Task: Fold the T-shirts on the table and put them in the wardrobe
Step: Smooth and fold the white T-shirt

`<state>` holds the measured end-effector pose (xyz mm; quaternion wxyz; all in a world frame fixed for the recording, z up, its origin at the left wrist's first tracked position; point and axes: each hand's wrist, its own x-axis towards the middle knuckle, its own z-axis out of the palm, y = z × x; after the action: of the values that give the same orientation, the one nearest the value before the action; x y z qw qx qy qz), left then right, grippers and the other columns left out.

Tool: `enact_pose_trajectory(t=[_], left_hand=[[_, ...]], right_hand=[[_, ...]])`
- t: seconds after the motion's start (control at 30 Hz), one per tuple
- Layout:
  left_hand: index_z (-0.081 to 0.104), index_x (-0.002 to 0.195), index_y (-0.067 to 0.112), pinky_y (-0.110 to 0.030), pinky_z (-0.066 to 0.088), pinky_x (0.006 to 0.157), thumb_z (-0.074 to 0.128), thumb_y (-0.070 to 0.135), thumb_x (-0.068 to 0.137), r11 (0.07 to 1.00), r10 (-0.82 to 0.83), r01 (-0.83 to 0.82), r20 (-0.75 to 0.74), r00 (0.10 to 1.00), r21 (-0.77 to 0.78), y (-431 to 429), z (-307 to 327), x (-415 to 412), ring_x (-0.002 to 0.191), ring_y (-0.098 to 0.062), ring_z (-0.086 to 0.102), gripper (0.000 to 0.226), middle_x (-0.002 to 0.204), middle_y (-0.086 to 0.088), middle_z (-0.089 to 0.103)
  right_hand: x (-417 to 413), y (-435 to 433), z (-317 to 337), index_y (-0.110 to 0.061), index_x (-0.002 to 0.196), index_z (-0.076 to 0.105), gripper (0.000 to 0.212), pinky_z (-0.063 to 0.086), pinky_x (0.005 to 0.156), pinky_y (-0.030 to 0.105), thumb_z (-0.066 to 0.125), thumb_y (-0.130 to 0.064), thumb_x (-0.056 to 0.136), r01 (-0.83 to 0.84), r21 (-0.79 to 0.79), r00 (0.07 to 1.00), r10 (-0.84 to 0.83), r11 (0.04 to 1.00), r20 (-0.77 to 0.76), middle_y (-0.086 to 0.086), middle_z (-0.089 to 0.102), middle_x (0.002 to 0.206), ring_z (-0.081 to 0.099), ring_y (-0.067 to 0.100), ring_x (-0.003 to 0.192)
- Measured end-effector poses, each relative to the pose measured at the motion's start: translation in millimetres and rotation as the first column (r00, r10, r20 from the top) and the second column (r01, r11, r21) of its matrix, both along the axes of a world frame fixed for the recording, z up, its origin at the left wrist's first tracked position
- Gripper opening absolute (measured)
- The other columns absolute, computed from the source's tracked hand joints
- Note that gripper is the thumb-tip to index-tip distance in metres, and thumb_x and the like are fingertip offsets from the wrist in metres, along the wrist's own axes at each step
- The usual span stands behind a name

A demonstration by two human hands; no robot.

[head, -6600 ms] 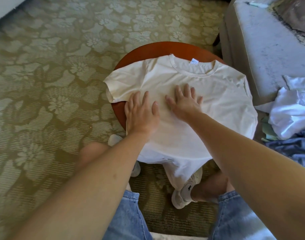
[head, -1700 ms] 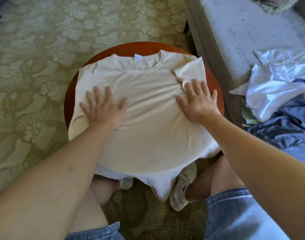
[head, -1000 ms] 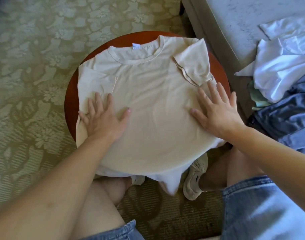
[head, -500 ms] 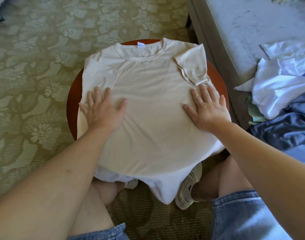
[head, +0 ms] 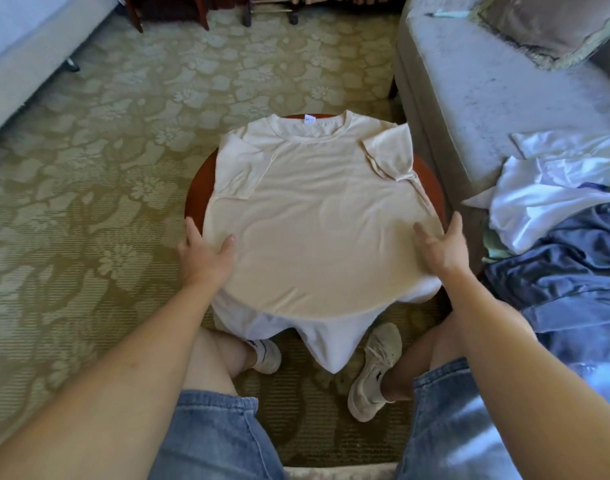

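At the left edge of the round wooden table (head: pixel 195 188), the left hand (head: pixel 203 253) rests wide, thumb on the cream T-shirt (head: pixel 317 220). The shirt lies flat across the tabletop, sleeves folded inward and hem hanging off the near edge. At the table's right edge, the right hand (head: pixel 442 245) is likewise spread, thumb on the cloth.

Cream T-shirt (head: pixel 317 216) soft matt cloth; round table (head: pixel 431 181) glossy reddish wood; carpet (head: pixel 88 209) ribbed, textured.

Left of the left hand (head: pixel 206 252), bare carpet (head: pixel 88 202) leaves open room. Close beside the right hand (head: pixel 442 249), the sofa (head: pixel 469 98) and a heap of clothes (head: pixel 556 220) block the way.
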<state>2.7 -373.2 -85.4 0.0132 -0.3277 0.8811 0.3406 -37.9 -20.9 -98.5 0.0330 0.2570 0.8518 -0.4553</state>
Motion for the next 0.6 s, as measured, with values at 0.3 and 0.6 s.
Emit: enact_pose_trajectory(t=[0.3,0.6], left_hand=[[0.022,0.154,0.028,-0.038,0.037,0.103,0.052,0.016,0.084,0.992,-0.088,0.085,0.023,0.996,0.095,-18,28,31,0.133,-0.031,0.042,0.077,0.143,-0.003,0.048],[0.069,0.115,0.018,-0.024,0.039,0.101,0.054,0.009,0.093,0.964,0.024,0.08,-0.381,0.924,0.253,-23,95,-42,0.124,-0.019,0.053,0.029,0.131,-0.003,0.061]], right_hand=[[43,10,21,-0.015,0.154,0.022,0.058,0.03,0.109,0.035,0.038,-0.011,0.098,-0.086,0.049,0.992,0.091,0.995,-0.09,0.012,0.037,0.152,0.036,0.03,0.139],[-45,-16,92,-0.012,0.118,0.069,0.037,0.045,0.094,0.025,0.045,-0.006,0.089,-0.079,0.001,0.914,0.073,0.997,-0.399,0.007,0.067,0.117,0.059,0.021,0.113]])
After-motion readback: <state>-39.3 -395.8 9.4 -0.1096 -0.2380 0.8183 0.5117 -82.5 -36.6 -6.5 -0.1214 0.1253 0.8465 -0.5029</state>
